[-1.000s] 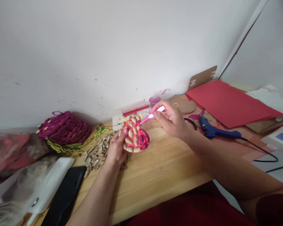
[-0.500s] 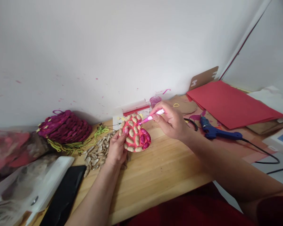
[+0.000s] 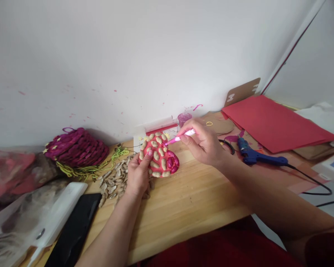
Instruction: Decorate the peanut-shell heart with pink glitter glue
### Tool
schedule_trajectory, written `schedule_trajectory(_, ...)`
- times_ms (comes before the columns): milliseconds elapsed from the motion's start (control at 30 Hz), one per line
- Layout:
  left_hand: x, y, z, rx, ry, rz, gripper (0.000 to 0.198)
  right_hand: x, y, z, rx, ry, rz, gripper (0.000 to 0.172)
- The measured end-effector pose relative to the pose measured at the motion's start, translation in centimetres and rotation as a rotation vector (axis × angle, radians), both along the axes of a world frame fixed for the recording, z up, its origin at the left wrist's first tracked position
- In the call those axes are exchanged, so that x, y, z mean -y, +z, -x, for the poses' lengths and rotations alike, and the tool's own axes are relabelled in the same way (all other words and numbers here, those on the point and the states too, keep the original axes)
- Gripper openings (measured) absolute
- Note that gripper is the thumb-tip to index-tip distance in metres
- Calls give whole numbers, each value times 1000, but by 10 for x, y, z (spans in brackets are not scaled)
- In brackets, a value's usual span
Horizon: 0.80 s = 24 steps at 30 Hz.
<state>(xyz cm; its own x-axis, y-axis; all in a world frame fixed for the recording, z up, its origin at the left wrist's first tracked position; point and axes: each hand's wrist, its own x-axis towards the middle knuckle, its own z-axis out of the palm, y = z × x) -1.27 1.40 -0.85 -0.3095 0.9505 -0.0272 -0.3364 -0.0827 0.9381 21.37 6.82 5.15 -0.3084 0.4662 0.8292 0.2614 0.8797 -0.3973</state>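
The peanut-covered red piece [image 3: 159, 157] has tilted slightly, its lower edge raised, while the brush [image 3: 173, 140] stays at its upper right; over the table [image 3: 189, 200], the left hand's grip [image 3: 139, 171] pinches it, the right hand [image 3: 202, 142] closes round the brush, and painting looks only partial

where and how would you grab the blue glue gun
Probably by its handle, coming from above and the right: the blue glue gun lies on the table with its long, slim handle stretching rightward to the cord, while the teal front end points away, toward the wall.
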Motion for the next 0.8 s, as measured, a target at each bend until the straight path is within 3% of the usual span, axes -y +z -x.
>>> schedule_trajectory(267,6,-2,2,-294,58,-36,39,3,-3,6,157,1,-85,5)
schedule_trajectory(467,8,0,2,-361,87,-31,40,5,2,3,164,-42,-99,6)
schedule_trajectory(667,10,1,1,-465,111,-64,34,4,-1,7,212,13,-111,6)
schedule_trajectory(800,8,-1,2,-386,105,-34,36,1,1,2,210,-42,-91,7)
